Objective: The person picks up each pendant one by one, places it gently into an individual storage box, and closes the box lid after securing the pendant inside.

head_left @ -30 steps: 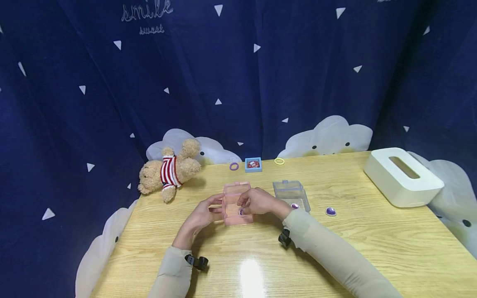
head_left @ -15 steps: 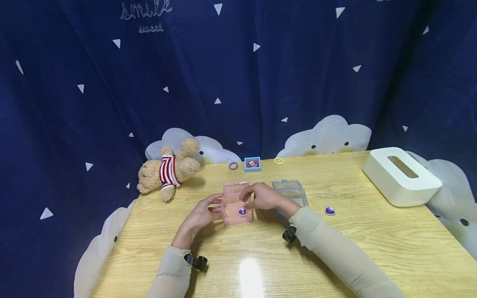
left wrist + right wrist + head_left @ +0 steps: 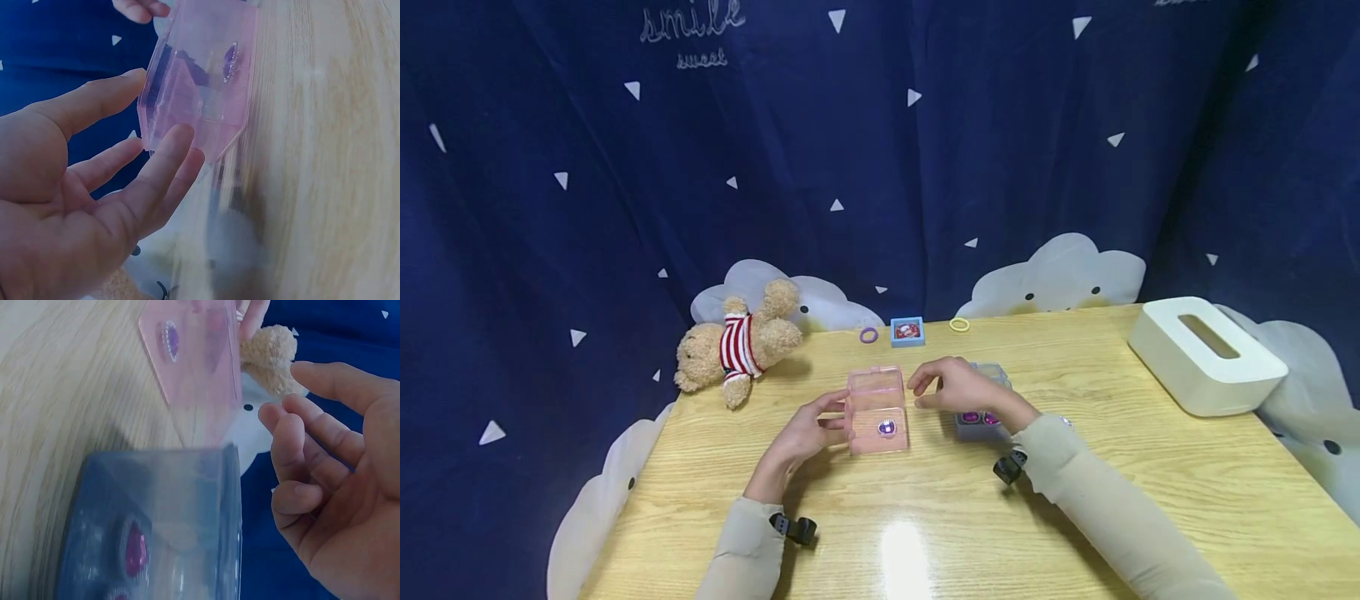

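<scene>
Right hand lifted off the pink box since a moment ago, fingers loose, holding nothing, over the blue box at three o'clock. Left hand at nine o'clock, straight fingers touching the pink box's side.

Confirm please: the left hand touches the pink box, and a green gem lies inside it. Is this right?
Not quite. The gem inside the pink box is purple, not green, as the head view shows. The left hand does touch the box's side.
</scene>
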The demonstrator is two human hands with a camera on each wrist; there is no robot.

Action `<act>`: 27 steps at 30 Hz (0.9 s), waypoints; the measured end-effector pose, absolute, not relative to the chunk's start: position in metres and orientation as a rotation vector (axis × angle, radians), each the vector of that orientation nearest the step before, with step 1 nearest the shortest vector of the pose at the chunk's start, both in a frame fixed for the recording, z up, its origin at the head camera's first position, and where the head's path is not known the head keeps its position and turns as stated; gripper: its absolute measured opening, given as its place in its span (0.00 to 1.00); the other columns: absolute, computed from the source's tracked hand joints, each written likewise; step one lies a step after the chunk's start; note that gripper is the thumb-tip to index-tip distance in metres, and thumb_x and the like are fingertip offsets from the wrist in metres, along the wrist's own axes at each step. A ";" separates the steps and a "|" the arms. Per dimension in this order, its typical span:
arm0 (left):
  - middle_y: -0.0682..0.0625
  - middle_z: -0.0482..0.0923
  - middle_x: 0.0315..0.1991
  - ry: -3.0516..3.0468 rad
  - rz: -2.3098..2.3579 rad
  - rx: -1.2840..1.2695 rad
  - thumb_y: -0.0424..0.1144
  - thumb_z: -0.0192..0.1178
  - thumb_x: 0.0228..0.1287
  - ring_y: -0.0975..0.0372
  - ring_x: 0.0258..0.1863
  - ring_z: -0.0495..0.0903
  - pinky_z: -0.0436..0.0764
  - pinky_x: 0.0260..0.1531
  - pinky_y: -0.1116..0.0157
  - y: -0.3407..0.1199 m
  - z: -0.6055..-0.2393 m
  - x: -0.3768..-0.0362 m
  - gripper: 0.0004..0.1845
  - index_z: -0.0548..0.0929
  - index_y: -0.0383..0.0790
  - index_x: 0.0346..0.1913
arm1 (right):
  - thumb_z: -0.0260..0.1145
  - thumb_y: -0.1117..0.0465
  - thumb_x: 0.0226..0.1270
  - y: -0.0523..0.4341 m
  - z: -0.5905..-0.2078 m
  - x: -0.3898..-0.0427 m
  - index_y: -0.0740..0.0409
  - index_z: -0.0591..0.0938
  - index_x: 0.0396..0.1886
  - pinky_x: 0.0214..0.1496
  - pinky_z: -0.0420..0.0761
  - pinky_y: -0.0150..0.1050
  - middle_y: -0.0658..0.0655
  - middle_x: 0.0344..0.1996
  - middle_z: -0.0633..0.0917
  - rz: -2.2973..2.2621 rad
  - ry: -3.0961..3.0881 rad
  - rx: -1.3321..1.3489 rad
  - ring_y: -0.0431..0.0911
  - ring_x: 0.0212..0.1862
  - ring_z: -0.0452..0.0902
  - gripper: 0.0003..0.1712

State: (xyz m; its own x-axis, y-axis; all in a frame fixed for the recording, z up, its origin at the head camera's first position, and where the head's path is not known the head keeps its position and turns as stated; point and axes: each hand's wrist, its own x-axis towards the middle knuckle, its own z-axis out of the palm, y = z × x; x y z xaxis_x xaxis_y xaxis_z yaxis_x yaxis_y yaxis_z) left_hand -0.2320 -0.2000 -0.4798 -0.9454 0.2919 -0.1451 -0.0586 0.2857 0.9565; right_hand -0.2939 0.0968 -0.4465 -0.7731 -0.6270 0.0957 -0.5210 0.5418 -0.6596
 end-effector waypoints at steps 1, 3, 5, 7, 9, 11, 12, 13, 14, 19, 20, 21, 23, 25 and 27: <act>0.26 0.65 0.66 2.263 1.707 0.212 0.20 0.63 0.60 0.36 0.63 0.74 0.85 0.53 0.61 -0.200 -0.480 -0.232 0.41 0.60 0.33 0.75 | 0.73 0.57 0.60 0.100 -0.446 -0.293 0.52 0.87 0.45 0.42 0.81 0.34 0.49 0.38 0.90 -1.049 2.625 -0.973 0.44 0.43 0.84 0.13; 0.26 0.65 0.65 2.261 1.709 0.225 0.20 0.63 0.60 0.36 0.63 0.74 0.85 0.54 0.61 -0.200 -0.480 -0.232 0.41 0.60 0.32 0.75 | 0.73 0.57 0.60 0.106 -0.445 -0.292 0.50 0.87 0.44 0.43 0.82 0.35 0.48 0.38 0.90 -1.061 2.631 -0.950 0.44 0.43 0.84 0.12; 0.25 0.65 0.65 2.257 1.712 0.232 0.20 0.63 0.60 0.35 0.63 0.74 0.85 0.54 0.61 -0.201 -0.480 -0.232 0.41 0.60 0.32 0.75 | 0.73 0.57 0.60 0.113 -0.443 -0.291 0.48 0.87 0.44 0.43 0.82 0.36 0.47 0.37 0.90 -1.067 2.643 -0.933 0.44 0.43 0.84 0.12; 0.25 0.64 0.65 2.253 1.717 0.232 0.20 0.63 0.60 0.35 0.63 0.73 0.84 0.54 0.61 -0.201 -0.480 -0.232 0.41 0.60 0.32 0.75 | 0.73 0.57 0.60 0.120 -0.443 -0.291 0.48 0.87 0.44 0.43 0.81 0.36 0.46 0.37 0.89 -1.074 2.647 -0.921 0.44 0.41 0.84 0.11; 0.25 0.64 0.65 2.249 1.722 0.227 0.20 0.63 0.60 0.35 0.63 0.73 0.84 0.54 0.61 -0.201 -0.480 -0.232 0.41 0.60 0.32 0.75 | 0.73 0.57 0.60 0.128 -0.442 -0.290 0.47 0.87 0.44 0.42 0.81 0.36 0.46 0.37 0.89 -1.082 2.652 -0.897 0.43 0.40 0.83 0.11; 0.25 0.64 0.65 2.246 1.726 0.226 0.20 0.63 0.60 0.35 0.63 0.73 0.85 0.53 0.62 -0.201 -0.480 -0.233 0.41 0.60 0.32 0.75 | 0.72 0.57 0.60 0.135 -0.442 -0.290 0.47 0.86 0.43 0.41 0.82 0.36 0.45 0.36 0.88 -1.083 2.663 -0.881 0.43 0.38 0.83 0.11; 0.25 0.64 0.65 2.243 1.730 0.227 0.19 0.63 0.59 0.35 0.63 0.73 0.85 0.53 0.62 -0.201 -0.480 -0.232 0.41 0.60 0.32 0.75 | 0.72 0.57 0.60 0.139 -0.442 -0.290 0.47 0.86 0.44 0.40 0.82 0.36 0.45 0.36 0.88 -1.088 2.668 -0.873 0.43 0.37 0.82 0.11; 0.25 0.64 0.65 2.240 1.732 0.230 0.19 0.63 0.59 0.35 0.63 0.73 0.85 0.53 0.62 -0.201 -0.480 -0.232 0.41 0.60 0.32 0.75 | 0.72 0.57 0.60 0.143 -0.442 -0.289 0.46 0.86 0.44 0.40 0.81 0.36 0.45 0.36 0.88 -1.090 2.674 -0.859 0.43 0.37 0.82 0.11; 0.25 0.64 0.65 2.239 1.733 0.233 0.19 0.63 0.59 0.35 0.63 0.73 0.85 0.53 0.62 -0.201 -0.480 -0.232 0.41 0.59 0.31 0.75 | 0.72 0.57 0.60 0.146 -0.442 -0.289 0.47 0.87 0.44 0.40 0.81 0.35 0.45 0.36 0.88 -1.095 2.681 -0.852 0.43 0.37 0.82 0.11; 0.25 0.64 0.65 2.234 1.732 0.241 0.20 0.63 0.59 0.34 0.64 0.73 0.84 0.54 0.61 -0.201 -0.481 -0.232 0.41 0.59 0.31 0.76 | 0.71 0.61 0.61 0.166 -0.443 -0.290 0.54 0.87 0.46 0.36 0.79 0.33 0.48 0.36 0.89 -1.117 2.704 -0.843 0.44 0.35 0.81 0.12; 0.25 0.64 0.66 2.235 1.731 0.242 0.20 0.63 0.59 0.34 0.64 0.73 0.84 0.54 0.61 -0.201 -0.481 -0.232 0.42 0.59 0.31 0.76 | 0.71 0.61 0.61 0.171 -0.443 -0.290 0.55 0.87 0.46 0.36 0.79 0.33 0.49 0.36 0.89 -1.120 2.708 -0.838 0.44 0.35 0.81 0.12; 0.25 0.64 0.66 2.235 1.730 0.243 0.20 0.63 0.59 0.35 0.64 0.73 0.84 0.54 0.61 -0.201 -0.481 -0.232 0.42 0.59 0.32 0.76 | 0.71 0.61 0.62 0.175 -0.443 -0.290 0.54 0.87 0.46 0.36 0.79 0.33 0.49 0.36 0.89 -1.123 2.711 -0.825 0.44 0.35 0.81 0.12; 0.25 0.64 0.66 2.242 1.727 0.243 0.20 0.63 0.59 0.35 0.63 0.73 0.84 0.54 0.61 -0.201 -0.482 -0.233 0.41 0.59 0.32 0.76 | 0.71 0.61 0.62 0.183 -0.444 -0.290 0.52 0.87 0.45 0.36 0.78 0.33 0.49 0.36 0.89 -1.119 2.726 -0.797 0.44 0.36 0.81 0.11; 0.25 0.64 0.65 2.249 1.724 0.246 0.20 0.64 0.59 0.36 0.63 0.74 0.85 0.54 0.61 -0.201 -0.482 -0.233 0.41 0.59 0.31 0.75 | 0.72 0.60 0.62 0.190 -0.443 -0.289 0.50 0.87 0.45 0.38 0.78 0.33 0.48 0.36 0.89 -1.109 2.746 -0.766 0.45 0.37 0.81 0.11; 0.26 0.65 0.65 2.254 1.721 0.239 0.21 0.64 0.59 0.36 0.63 0.74 0.85 0.54 0.61 -0.202 -0.482 -0.233 0.41 0.60 0.32 0.75 | 0.72 0.60 0.62 0.198 -0.444 -0.290 0.49 0.87 0.44 0.39 0.78 0.33 0.47 0.35 0.88 -1.100 2.771 -0.739 0.44 0.37 0.80 0.10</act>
State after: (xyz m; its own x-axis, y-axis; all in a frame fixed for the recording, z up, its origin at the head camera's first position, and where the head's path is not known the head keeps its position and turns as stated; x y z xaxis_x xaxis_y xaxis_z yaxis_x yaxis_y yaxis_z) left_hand -0.2328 -0.2016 -0.4818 -0.9427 0.3064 -0.1317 -0.0464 0.2705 0.9616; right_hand -0.2895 0.1976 -0.4445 -0.8820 -0.4585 0.1090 -0.4084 0.6282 -0.6623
